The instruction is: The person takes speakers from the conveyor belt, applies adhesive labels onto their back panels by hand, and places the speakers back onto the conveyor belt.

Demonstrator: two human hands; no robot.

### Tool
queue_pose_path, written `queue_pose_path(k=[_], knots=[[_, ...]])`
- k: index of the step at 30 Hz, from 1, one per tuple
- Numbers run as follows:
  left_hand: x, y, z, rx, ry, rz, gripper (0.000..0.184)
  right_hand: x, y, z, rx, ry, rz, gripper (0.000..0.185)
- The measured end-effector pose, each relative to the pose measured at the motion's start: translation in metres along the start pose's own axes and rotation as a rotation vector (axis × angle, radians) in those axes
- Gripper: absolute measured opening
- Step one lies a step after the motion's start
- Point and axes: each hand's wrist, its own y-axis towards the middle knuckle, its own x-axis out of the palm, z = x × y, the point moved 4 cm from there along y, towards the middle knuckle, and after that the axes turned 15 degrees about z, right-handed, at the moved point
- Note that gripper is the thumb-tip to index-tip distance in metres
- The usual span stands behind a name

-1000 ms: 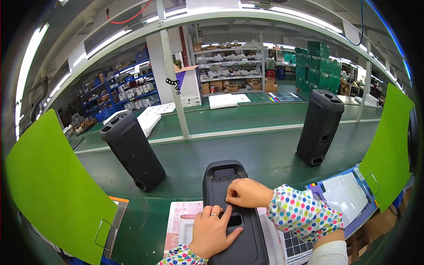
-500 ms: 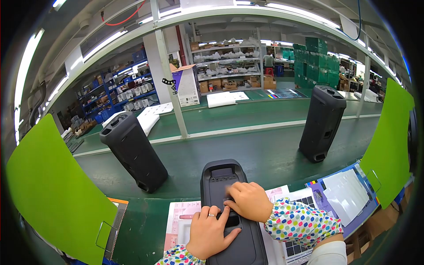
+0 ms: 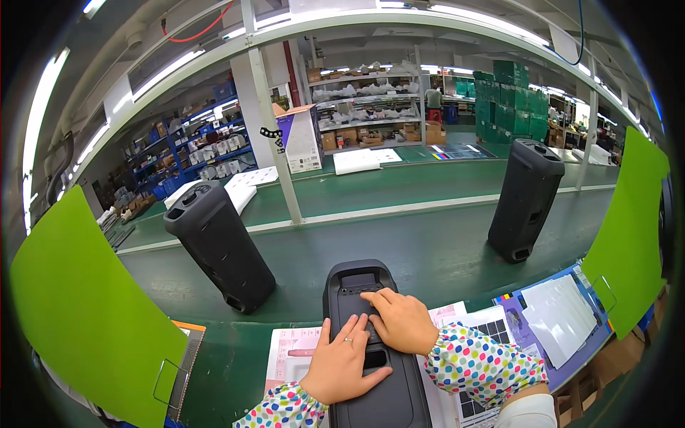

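Note:
A black portable speaker (image 3: 385, 389) lies on the bench in front of me, its handle end pointing away and a recessed panel facing up. My left hand (image 3: 346, 364) rests flat on it beside a dark oblong recess (image 3: 375, 359), fingers stretched and a ring on one. Just beyond, my right hand (image 3: 403, 321) touches the panel with its index finger extended near the row of ports and its thumb apart. The other right fingers are partly curled, and nothing shows in that hand. Both wrists wear dotted sleeves.
Two black speakers stand on the green conveyor, a left one (image 3: 221, 250) and a right one (image 3: 524, 203). Green panels flank me, a left panel (image 3: 89, 307) and a right panel (image 3: 631, 235). Printed sheets (image 3: 285, 357) lie under the speaker; plastic-covered papers (image 3: 560, 317) sit at right.
My left fingers have straightened and spread across the panel. My right index finger has moved up towards the ports. Both standing speakers have shifted slightly right along the conveyor.

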Motion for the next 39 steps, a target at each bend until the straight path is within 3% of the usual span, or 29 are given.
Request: queue_pose_path(k=[18, 21, 24, 27, 30, 33, 36, 39], knots=[[0.015, 0.008, 0.013, 0.043, 0.018, 0.074, 0.081, 0.002, -0.008, 0.012, 0.140, 0.102, 0.019, 0.036], [-0.003, -0.012, 0.028, 0.021, 0.047, -0.010, 0.083, 0.002, -0.006, 0.008, 0.115, 0.092, 0.012, 0.032], [-0.029, -0.045, 0.043, 0.096, -0.115, -0.052, 0.084, 0.004, 0.000, 0.008, 0.132, 0.080, -0.036, 0.027], [-0.066, -0.082, 0.063, -0.011, -0.361, -0.113, 0.074, -0.002, 0.039, 0.005, -0.097, 0.075, 0.204, 0.030], [-0.095, -0.105, 0.093, -0.003, -0.473, -0.136, 0.063, 0.024, 0.076, 0.017, -0.223, -0.010, 0.329, 0.047], [-0.068, -0.122, 0.089, 0.041, -0.417, 0.206, 0.044, 0.072, 0.096, 0.041, 0.258, -0.152, -0.408, 0.070], [-0.068, -0.130, 0.089, 0.070, -0.403, 0.370, 0.031, 0.073, 0.109, 0.036, 0.195, -0.219, -0.446, 0.083], [-0.073, -0.131, 0.077, 0.155, -0.382, 0.369, 0.026, 0.045, 0.138, 0.024, 0.081, -0.257, -0.280, 0.081]])
